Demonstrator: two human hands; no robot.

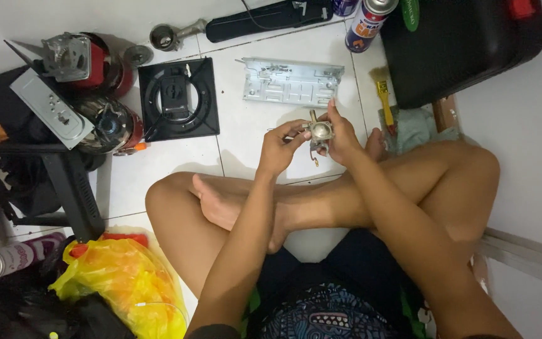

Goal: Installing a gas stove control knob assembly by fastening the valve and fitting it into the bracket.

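I sit cross-legged on a white tiled floor. Both hands hold a small grey metal valve-like part [319,132] with a brass stem, above my crossed shins. My left hand [280,149] pinches its left side with the fingertips. My right hand [341,137] wraps around its right side, one finger pointing up. A thin wire or pin hangs below the part.
A grey metal plate [291,81] lies just beyond the hands, with a square black burner frame [178,99] to its left. A yellow-handled brush [384,103], spray cans [365,25] and a black case [465,47] are at the right. Red gas canisters [98,94] and a yellow bag [123,279] sit left.
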